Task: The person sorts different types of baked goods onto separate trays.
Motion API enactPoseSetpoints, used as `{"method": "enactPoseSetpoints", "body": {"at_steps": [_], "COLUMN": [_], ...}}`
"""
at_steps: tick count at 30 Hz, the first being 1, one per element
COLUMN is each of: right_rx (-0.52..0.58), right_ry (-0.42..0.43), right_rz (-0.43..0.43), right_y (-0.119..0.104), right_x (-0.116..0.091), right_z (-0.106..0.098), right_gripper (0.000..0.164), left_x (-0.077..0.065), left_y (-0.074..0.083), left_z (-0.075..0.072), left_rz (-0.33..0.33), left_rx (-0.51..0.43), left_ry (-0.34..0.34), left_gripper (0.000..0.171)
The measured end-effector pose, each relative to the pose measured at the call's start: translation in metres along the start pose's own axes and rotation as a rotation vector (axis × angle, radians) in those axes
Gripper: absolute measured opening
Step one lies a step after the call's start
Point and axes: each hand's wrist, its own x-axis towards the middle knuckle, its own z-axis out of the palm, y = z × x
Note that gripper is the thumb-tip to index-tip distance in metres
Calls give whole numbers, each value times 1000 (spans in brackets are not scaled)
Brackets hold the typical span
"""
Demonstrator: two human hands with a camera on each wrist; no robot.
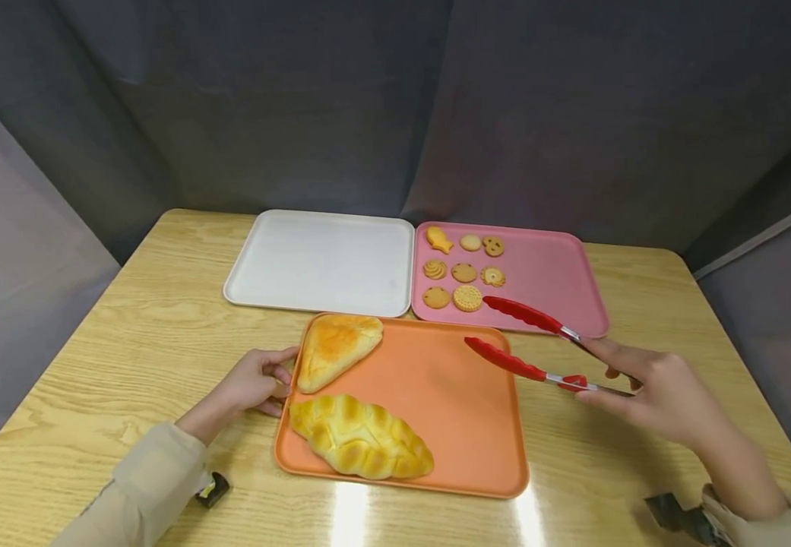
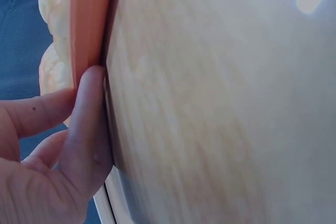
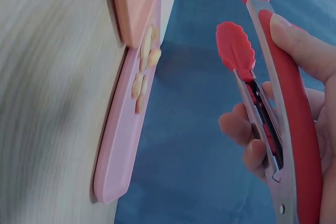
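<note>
At the left side of the orange tray point(image 1: 463, 456), my left hand point(image 1: 254, 382) pinches the rim between thumb and fingers. A triangular bread point(image 1: 340, 346) lies in the tray's far left corner, and a braided loaf point(image 1: 364, 439) along its near left side. My right hand point(image 1: 669, 391) grips red-tipped metal tongs point(image 3: 294, 108), held above the table on the right. The tongs' red tips are spread apart with nothing between them; in the head view they overlap the orange tray's far right corner and the pink tray's near edge.
Behind the orange tray stand a white tray point(image 1: 320, 262) on the left and a pink tray point(image 1: 552, 281) on the right, side by side. Several cookies point(image 1: 465, 273) lie in rows on the pink tray's left half. Dark cloth point(image 1: 299, 106) hangs behind the wooden table point(image 1: 128, 334).
</note>
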Motion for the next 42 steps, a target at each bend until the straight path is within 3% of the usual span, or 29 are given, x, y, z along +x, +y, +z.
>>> {"method": "enactPoseSetpoints", "body": {"at_steps": [16,35,42], "right_rx": [50,95,93], "right_ry": [-98,-332,-346], "right_rz": [-78,-177,-223], "right_y": [-40,-66,-75], "right_x": [3,22,25], "right_z": [9,37,54], "right_gripper": [67,62,64], "left_x": [-1,-2,-2], "left_y": [2,4,4], "left_z": [0,1,1], "left_rz": [-9,-23,-19], "left_rx": [9,6,16], "left_ry": [5,11,18], "left_gripper": [68,67,67]}}
